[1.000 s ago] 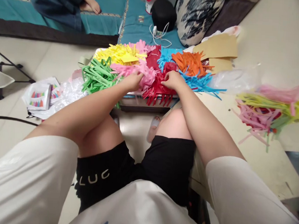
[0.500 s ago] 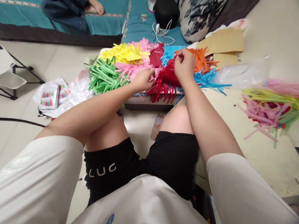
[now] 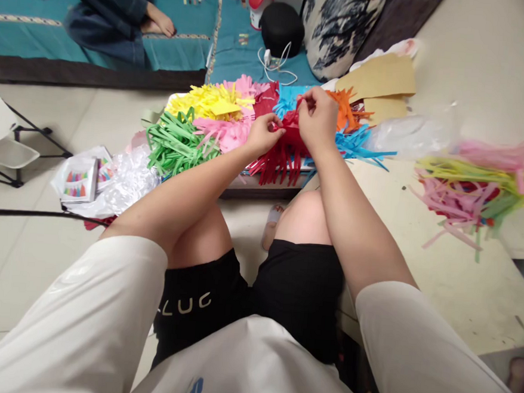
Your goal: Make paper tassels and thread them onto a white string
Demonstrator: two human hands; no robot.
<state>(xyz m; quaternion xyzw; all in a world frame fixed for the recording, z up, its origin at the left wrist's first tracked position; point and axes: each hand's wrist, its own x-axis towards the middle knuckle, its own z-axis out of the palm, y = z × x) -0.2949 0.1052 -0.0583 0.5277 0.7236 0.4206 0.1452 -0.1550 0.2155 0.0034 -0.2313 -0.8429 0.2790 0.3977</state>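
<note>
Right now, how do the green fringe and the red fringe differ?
The green fringe lies unheld; the red fringe is pinched by the right hand, the left hand at its edge. The green fringe's strips splay several ways; the red fringe's hang mostly downward. Both have narrow strips.

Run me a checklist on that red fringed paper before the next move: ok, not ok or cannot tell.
1. Right hand holds the red fringed paper by fingertips: ok.
2. Left hand gripping it firmly: cannot tell.
3. Green fringed paper clear of both hands: ok.
4. Red paper apart from pink fringed paper: cannot tell, left hand covers the edge.
5. Surroundings uncluttered: not ok, blue fringed paper lies beside the right hand.
</note>
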